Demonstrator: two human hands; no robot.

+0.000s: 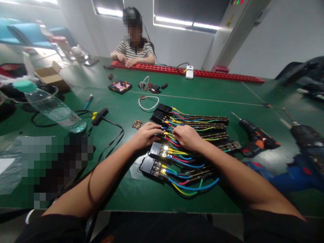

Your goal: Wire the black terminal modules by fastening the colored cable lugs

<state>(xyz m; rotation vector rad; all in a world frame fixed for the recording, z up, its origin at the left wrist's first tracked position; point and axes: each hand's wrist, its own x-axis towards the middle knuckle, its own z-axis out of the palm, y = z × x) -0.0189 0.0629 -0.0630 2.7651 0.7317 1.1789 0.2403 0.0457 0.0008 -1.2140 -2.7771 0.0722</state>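
My left hand (149, 135) curls over a black terminal block in the middle of a row, its fingers and thumb around the block's wired end. Just to its right, my right hand (186, 137) is closed, with bent fingertips pinching among the coloured wires by that block; the exact wire is partly hidden. Nearer me lie two more black blocks (149, 165) with brass screw terminals (165, 148). Yellow, red, blue and green wires (192, 165) run from the blocks to long dark strips with metal contacts (215, 125). Farther off is another black block (159, 117).
A small heap of brass screws (137, 124) lies left of the blocks. Power drills (258, 136) are at right, a water bottle (54, 108) and black cable (118, 126) at left. Across the green table (202, 89), a person (134, 50) sits behind a red slotted rail (215, 74).
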